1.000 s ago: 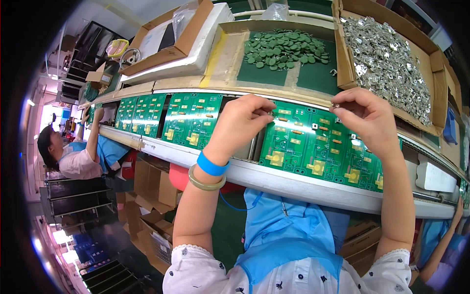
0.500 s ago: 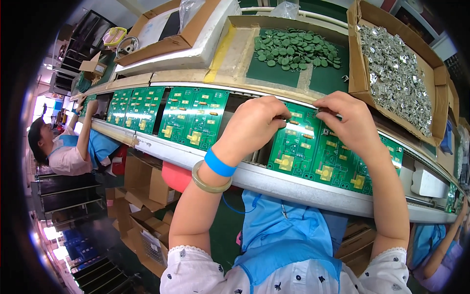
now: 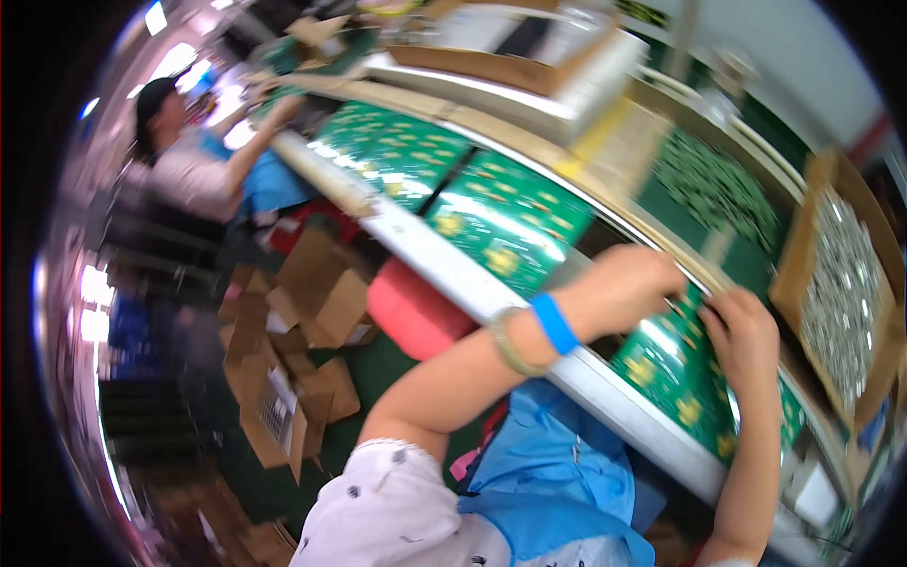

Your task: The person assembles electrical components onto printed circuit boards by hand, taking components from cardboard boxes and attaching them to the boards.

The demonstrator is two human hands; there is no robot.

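The picture is tilted and blurred by motion. My left hand [image 3: 624, 283], with a blue band and a bead bracelet on its wrist, rests with curled fingers on the top edge of a green circuit board [image 3: 675, 373]. My right hand [image 3: 746, 335] sits just to its right on the same board, fingers bent down onto it. The board lies on a long belt behind a white rail [image 3: 453, 269]. Whether either hand pinches a small part is hidden by the blur.
More green boards [image 3: 505, 222] lie on the belt to the left. Behind are a tray of green discs [image 3: 713, 189] and a cardboard box of silver parts [image 3: 846, 293]. A co-worker [image 3: 189, 161] sits further left. Cardboard boxes [image 3: 302, 312] and a red stool [image 3: 416, 312] stand below.
The view has swung and tilted sharply, so the belt now runs diagonally. Both hands stay together on the same green board, now at the right of the picture.
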